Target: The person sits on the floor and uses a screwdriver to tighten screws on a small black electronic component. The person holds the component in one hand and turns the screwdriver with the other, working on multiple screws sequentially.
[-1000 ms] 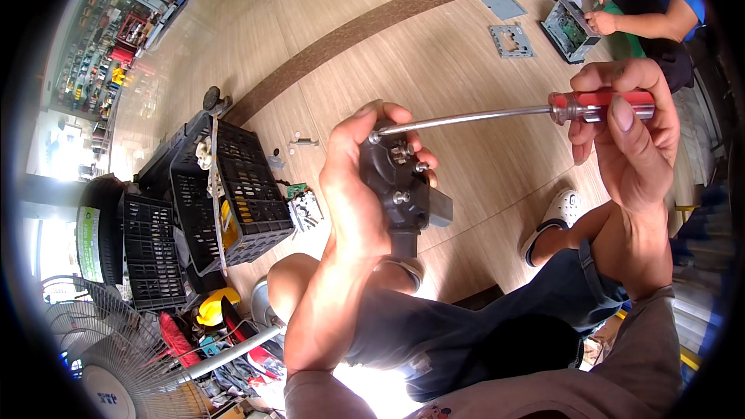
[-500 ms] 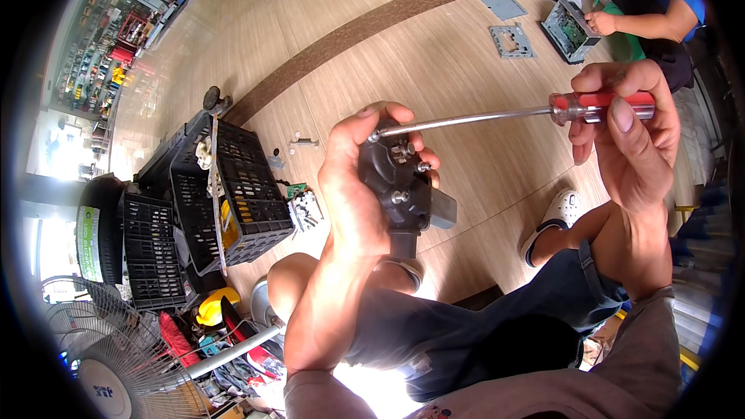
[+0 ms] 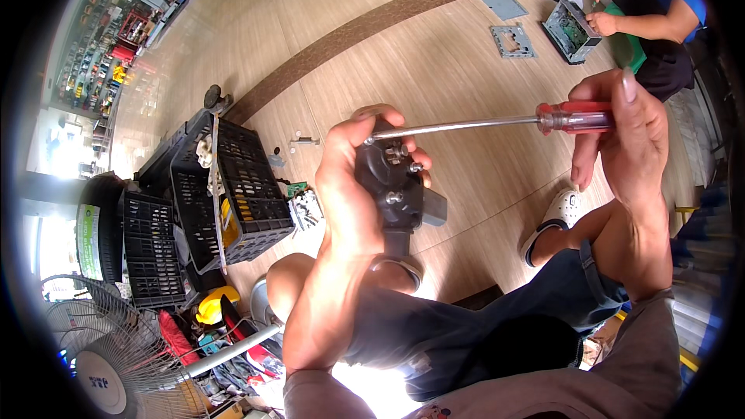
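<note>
Left hand [image 3: 347,190] clasped black screw-studded housing [image 3: 386,178]; right hand [image 3: 638,133], thumb lifted, gripped red-handled screwdriver [image 3: 485,122], its tip [image 3: 375,137] at housing's eleven o'clock.

Between the left hand [image 3: 347,178] and the right hand [image 3: 630,128], the screwdriver [image 3: 497,122] bars the straight way across, its tip at the black housing [image 3: 400,182]. On its near side a gap opens over the floor [image 3: 481,178] down to the legs [image 3: 481,334], narrowed by a white shoe [image 3: 564,208] below the right hand. Along the floor's left edge black crates [image 3: 252,186] stand in the way, with a fan [image 3: 101,380] at the near left corner. Beyond the screwdriver, the floor lies open to the brown strip [image 3: 388,15]; toward the far right corner, a grey panel [image 3: 504,5], an opened metal box [image 3: 586,50] and a co-worker's hand [image 3: 602,23] take up room.
</note>
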